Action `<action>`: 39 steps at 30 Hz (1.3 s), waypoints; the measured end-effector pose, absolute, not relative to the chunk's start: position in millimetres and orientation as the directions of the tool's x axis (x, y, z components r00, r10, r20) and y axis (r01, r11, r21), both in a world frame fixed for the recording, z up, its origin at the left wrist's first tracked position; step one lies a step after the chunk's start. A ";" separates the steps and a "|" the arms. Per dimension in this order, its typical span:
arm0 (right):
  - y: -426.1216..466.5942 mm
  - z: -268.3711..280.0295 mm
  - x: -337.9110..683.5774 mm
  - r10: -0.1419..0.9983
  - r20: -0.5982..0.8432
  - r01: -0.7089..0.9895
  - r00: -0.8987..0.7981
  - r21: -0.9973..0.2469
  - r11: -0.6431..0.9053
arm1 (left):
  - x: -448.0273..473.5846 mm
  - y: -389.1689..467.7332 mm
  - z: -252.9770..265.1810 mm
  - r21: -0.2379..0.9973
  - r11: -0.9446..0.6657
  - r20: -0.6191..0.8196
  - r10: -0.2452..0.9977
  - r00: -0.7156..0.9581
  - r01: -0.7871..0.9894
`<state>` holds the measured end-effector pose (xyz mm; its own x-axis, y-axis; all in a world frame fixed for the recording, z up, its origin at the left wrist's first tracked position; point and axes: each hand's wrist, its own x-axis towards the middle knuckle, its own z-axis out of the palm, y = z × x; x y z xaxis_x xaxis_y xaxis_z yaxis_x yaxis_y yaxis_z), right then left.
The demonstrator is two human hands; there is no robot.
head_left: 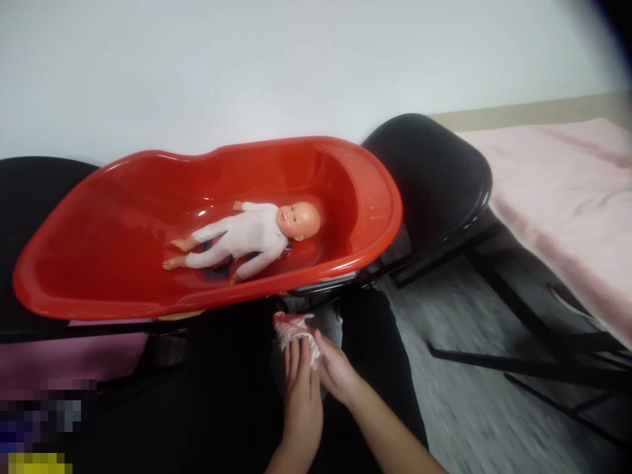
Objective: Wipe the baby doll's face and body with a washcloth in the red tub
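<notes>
Hands (303, 382) together on crumpled cloth (294, 325)

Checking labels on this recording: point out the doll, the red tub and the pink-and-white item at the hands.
Doll (251, 230): head view, middle of its torso.
Red tub (118, 253): head view, bare inner surface, picture left.
Pink-and-white item (293, 325): head view, its pink part.

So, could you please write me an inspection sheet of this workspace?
Surface: red tub, with black seats at both ends, the right-hand seat showing more fully.
Job's things: doll on its back in the tub; pink-and-white cloth in the hands.
Clutter: pink sheet at lower left; the corner below is too blurred to tell.
Hands: left hand and right hand both on the cloth.
Cables: nothing seen.
Surroundings: pale wall, pink blanket at right.
</notes>
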<state>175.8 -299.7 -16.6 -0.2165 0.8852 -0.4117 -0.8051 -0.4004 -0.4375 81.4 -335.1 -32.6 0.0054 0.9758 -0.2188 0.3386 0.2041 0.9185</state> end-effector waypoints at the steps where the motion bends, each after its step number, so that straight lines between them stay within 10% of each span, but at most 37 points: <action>1: -300.6 -18.5 176.4 0.886 -0.421 -0.808 -0.192 -0.445 -0.387 | 81.8 -335.0 -33.0 0.925 0.202 -0.209 0.978 -0.013 0.323; 15: -302.7 -28.1 178.6 0.915 -0.366 -0.751 -0.172 -0.552 -0.362 | 86.1 -329.7 -17.4 0.915 0.396 -0.378 0.909 -0.176 0.078; 26: -304.0 -25.8 184.3 0.964 -0.256 -0.440 -0.076 -0.859 -0.263 | 96.4 -332.6 -30.1 0.950 0.278 -0.269 0.960 -0.079 0.145; 32: -300.9 -41.6 189.2 0.897 -0.417 -0.358 0.150 -0.868 -0.344 | 86.6 -333.3 -47.1 0.952 0.304 -0.300 0.950 -0.085 0.040; 39: -308.2 -43.8 194.5 0.954 -0.292 0.040 0.062 -0.955 -0.295 | 69.6 -329.5 -46.6 0.927 0.101 -0.095 0.995 -0.035 0.362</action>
<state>194.5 -308.2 -43.8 0.0621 0.9543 -0.2922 0.0396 -0.2949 -0.9547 69.6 -329.5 -46.6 -0.0346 0.9949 -0.0949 0.3624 0.1010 0.9265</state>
